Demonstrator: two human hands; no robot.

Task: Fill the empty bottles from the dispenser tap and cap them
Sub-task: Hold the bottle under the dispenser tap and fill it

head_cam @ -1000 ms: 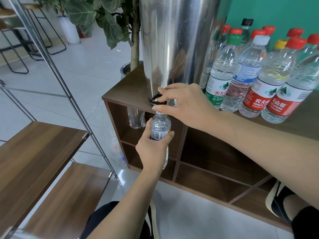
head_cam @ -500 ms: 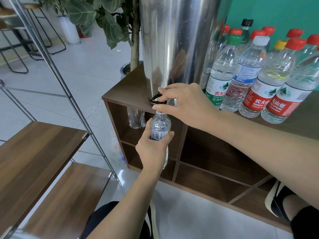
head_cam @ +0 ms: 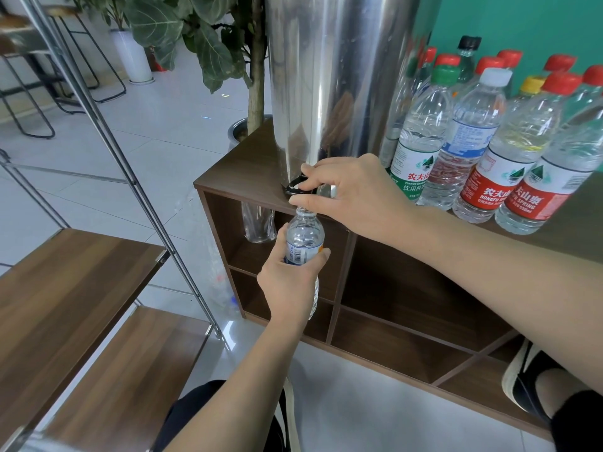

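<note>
A tall steel dispenser (head_cam: 329,76) stands on the brown cabinet top (head_cam: 241,171). Its black tap handle (head_cam: 296,185) sticks out at the front edge. My right hand (head_cam: 352,194) pinches that handle between thumb and fingers. Directly under the tap, my left hand (head_cam: 288,282) grips a small clear uncapped bottle (head_cam: 305,234) upright, its mouth just below the spout. The spout itself is mostly hidden by my right hand.
Several capped bottles (head_cam: 483,138) with red, green, white and yellow caps crowd the cabinet top right of the dispenser. An empty bottle (head_cam: 259,221) stands in the upper cubby. A metal-framed wooden shelf (head_cam: 65,288) is at left, a potted plant (head_cam: 208,44) behind.
</note>
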